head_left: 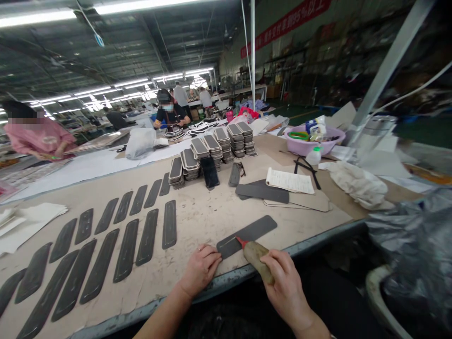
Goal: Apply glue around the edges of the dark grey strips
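A dark grey strip [259, 227] with rounded ends lies slantwise near the table's front edge. At its left end, the fingertips of my left hand [202, 267] are pressed together on its edge. My right hand [284, 282] is wrapped round a greenish-brown glue bottle [257, 258], whose red nozzle [241, 242] points at the strip's upper face. A thin pale line runs along the strip by the nozzle tip. To the left, several similar dark strips [127, 249] lie in two rows with shiny lines on them.
Stacks of grey pieces [200, 149] and a black phone [209, 172] are at the table's middle back. A notepad [289, 181] lies on dark strips, near a purple basin [300, 147] and white cloth [358, 183]. People work beyond the table. Crumpled plastic [416, 249] is at right.
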Demonstrator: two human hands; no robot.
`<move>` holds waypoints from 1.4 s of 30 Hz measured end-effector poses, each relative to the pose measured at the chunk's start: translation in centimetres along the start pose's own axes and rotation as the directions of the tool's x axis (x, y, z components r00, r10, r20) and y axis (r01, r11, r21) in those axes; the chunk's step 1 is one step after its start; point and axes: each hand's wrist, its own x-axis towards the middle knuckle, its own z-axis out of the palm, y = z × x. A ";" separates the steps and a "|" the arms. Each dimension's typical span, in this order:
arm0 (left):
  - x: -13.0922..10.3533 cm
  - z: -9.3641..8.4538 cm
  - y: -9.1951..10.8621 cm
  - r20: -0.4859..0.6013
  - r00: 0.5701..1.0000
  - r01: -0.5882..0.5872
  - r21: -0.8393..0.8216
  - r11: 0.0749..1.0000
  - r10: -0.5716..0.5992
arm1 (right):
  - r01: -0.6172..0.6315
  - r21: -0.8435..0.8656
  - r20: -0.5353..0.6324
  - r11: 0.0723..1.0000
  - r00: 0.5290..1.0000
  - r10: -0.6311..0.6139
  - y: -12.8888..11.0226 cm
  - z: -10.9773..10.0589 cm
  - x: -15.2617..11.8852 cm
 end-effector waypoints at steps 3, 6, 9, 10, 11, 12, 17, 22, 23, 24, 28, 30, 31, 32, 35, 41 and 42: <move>0.0 0.1 -0.1 -0.028 0.999 -0.019 0.001 1.000 0.019 | -0.036 -0.073 -0.055 0.997 0.998 0.032 1.3 -0.5 -0.1; 0.1 0.1 -0.2 -0.026 0.999 -0.020 0.011 1.000 0.020 | -0.062 -0.140 -0.110 0.988 0.993 0.047 2.5 -1.0 -0.1; 0.2 0.0 -0.2 -0.017 1.000 -0.025 0.023 0.999 0.025 | -0.086 -0.198 -0.146 0.976 0.988 0.057 3.5 -1.6 0.1; 0.2 0.0 -0.1 -0.017 0.999 -0.029 0.024 0.999 0.030 | -0.093 -0.217 -0.160 0.972 0.985 0.059 3.9 -1.8 0.2; 0.2 -0.1 -0.1 -0.017 0.999 -0.036 0.024 0.999 0.037 | -0.101 -0.235 -0.175 0.967 0.983 0.060 4.2 -1.9 0.3; 0.3 -0.1 -0.1 -0.019 0.999 -0.042 0.024 0.999 0.043 | -0.109 -0.253 -0.192 0.961 0.980 0.061 4.5 -2.1 0.4; 0.5 -0.1 0.0 -0.022 0.998 -0.062 0.033 0.998 0.063 | -0.154 -0.327 -0.254 0.932 0.965 0.071 6.0 -2.4 0.8; 0.7 -0.2 0.2 -0.025 0.999 -0.048 0.027 0.999 0.048 | -0.181 -0.350 -0.316 0.919 0.946 0.066 6.6 -2.7 0.8; 0.7 -0.3 0.2 -0.027 0.999 -0.044 0.024 0.999 0.045 | -0.185 -0.325 -0.331 0.927 0.941 0.072 6.4 -2.7 0.7; 0.6 -0.3 0.3 -0.029 0.999 -0.041 0.022 0.999 0.041 | -0.183 -0.286 -0.341 0.941 0.937 0.078 6.1 -2.7 0.7; 0.5 -0.3 0.4 -0.019 0.999 -0.026 0.020 0.999 0.027 | -0.103 -0.040 -0.271 0.994 0.958 0.088 3.6 -2.0 0.4; 0.4 -0.4 0.5 -0.002 1.000 -0.022 0.020 1.000 0.022 | -0.051 0.068 -0.187 0.996 0.980 0.063 2.2 -1.2 0.1; 0.4 -0.4 0.5 0.001 1.000 -0.021 0.020 1.000 0.021 | -0.032 0.104 -0.141 0.994 0.989 0.047 1.5 -0.7 -0.1; 0.5 -0.4 0.6 0.002 1.000 -0.020 0.022 1.000 0.020 | -0.016 0.130 -0.098 0.991 0.995 0.028 1.0 -0.3 -0.2; 0.5 -0.4 0.8 -0.005 1.000 -0.028 0.031 0.999 0.028 | 0.012 0.163 0.001 0.987 1.000 -0.012 0.0 0.7 -0.6; 0.5 -0.4 0.8 -0.002 0.999 -0.035 0.036 0.999 0.035 | 0.018 0.152 0.060 0.988 0.998 -0.027 -0.5 1.3 -0.7; 0.5 -0.4 0.8 -0.002 0.999 -0.035 0.032 0.999 0.035 | 0.020 0.153 0.061 0.988 0.998 -0.030 -0.6 1.2 -0.6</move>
